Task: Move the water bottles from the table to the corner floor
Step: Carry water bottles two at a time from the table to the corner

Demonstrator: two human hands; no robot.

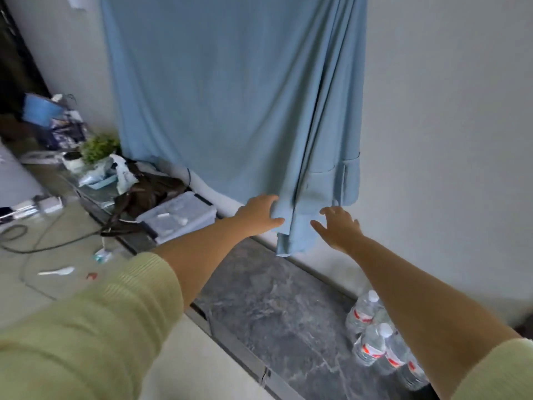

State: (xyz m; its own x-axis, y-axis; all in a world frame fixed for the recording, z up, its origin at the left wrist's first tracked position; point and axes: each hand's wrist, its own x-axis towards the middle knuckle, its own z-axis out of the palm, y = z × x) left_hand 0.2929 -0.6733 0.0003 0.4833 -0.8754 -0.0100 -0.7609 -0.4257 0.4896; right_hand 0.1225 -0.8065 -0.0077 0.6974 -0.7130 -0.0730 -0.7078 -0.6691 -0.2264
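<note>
Dark marbled flooring (277, 307) runs along the foot of a pale wall (447, 125), and a light blue curtain (230, 96) hangs down that wall in front of you. Your left hand (259, 215) reaches forward and touches the curtain's lower edge, thumb on the front of the cloth and fingers curled at the fold; whether it truly pinches the fabric, you cannot tell from this view. Your right hand (339, 226) is spread wide with fingers apart, just beside the curtain's hanging corner, and holds nothing. Both forearms are bare, with pale green sleeves (95, 321) pushed back.

Clear water bottles (377, 339) with white caps and red-and-white labels stand clustered upright on the dark floor at lower right, close to the wall and under your right forearm.

To the left, a clear lidded plastic bin (178, 216) sits by the wall, with a brown bag (147, 194) behind it, a small green plant (99, 147) further back, and a dark cable (34, 241) trailing over the lighter floor.
</note>
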